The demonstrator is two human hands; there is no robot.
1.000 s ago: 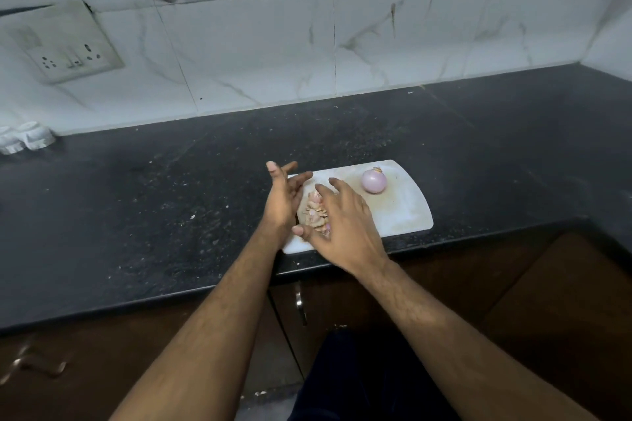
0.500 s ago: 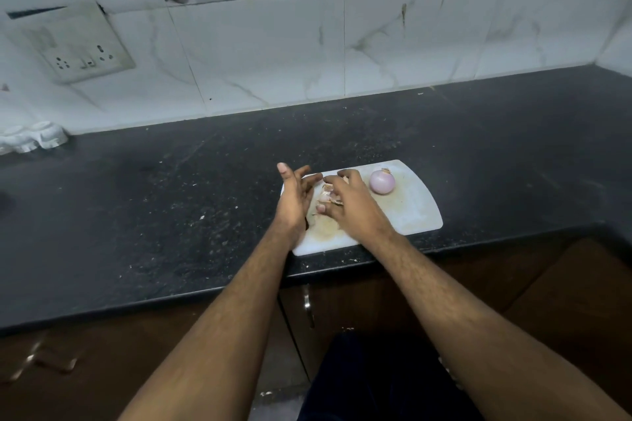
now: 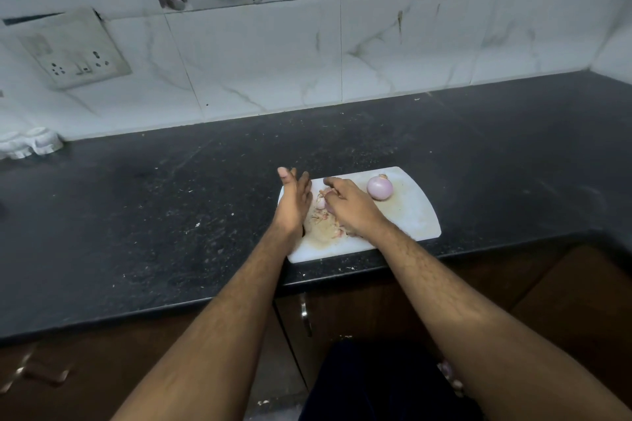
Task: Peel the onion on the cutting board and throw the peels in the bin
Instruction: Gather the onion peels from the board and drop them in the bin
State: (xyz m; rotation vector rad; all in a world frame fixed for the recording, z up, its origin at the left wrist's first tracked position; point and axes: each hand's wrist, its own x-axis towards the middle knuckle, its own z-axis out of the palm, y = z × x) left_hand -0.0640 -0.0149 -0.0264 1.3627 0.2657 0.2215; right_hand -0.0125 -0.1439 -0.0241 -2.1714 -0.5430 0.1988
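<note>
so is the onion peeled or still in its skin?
Peeled: the onion sits bare and smooth on the cutting board, peels heaped between the hands.

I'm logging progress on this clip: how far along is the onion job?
Done: the onion sits peeled on the cutting board. In hand: the left hand stands as a wall while the right hand gathers the peels. Left: binning them; no bin is in view.
</note>
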